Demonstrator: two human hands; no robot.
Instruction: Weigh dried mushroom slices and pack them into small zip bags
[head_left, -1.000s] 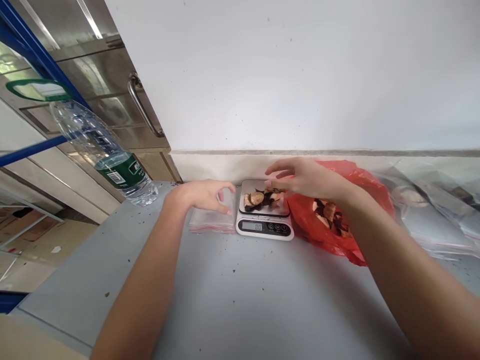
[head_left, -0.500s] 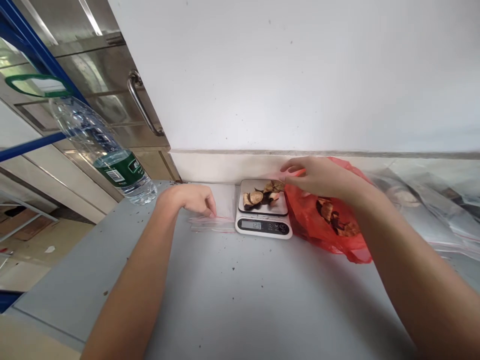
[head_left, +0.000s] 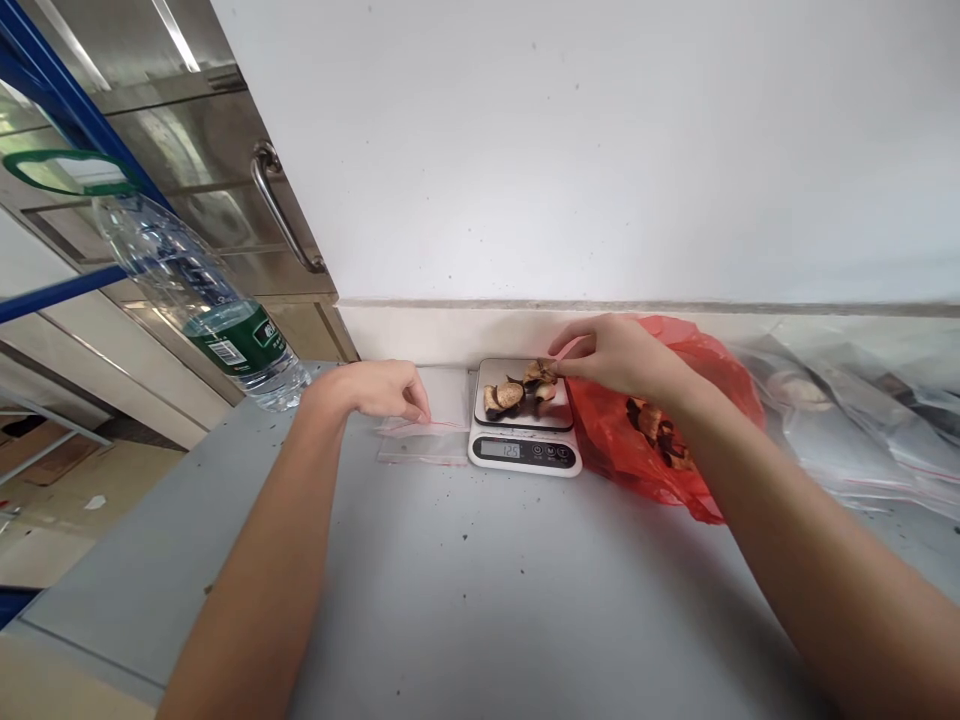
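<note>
A small white kitchen scale (head_left: 524, 466) stands against the wall with its display lit. Several dried brown-edged slices (head_left: 504, 398), perhaps mushroom or fruit, lie on its steel pan. My right hand (head_left: 626, 360) reaches in from the right, thumb and fingers pinched on a dried slice (head_left: 538, 374) at the pan's back edge. To the left of the scale, my left hand (head_left: 386, 390) is closed in a pinch on the edge of a clear zip bag (head_left: 424, 447) lying flat. A red plastic bag (head_left: 600, 420) holding more dried pieces sits open under my right forearm.
At the left edge of the grey table (head_left: 480, 620) stands a large water bottle (head_left: 240, 335) with a green handle. Clear zip bags (head_left: 847, 440) lie on the right by the wall. Dark crumbs are scattered on the tabletop.
My right hand has moved slightly left, from above the red bag's edge to the slice on the pan. The scale's reading has dropped a little. My left hand stays on the zip bag.
</note>
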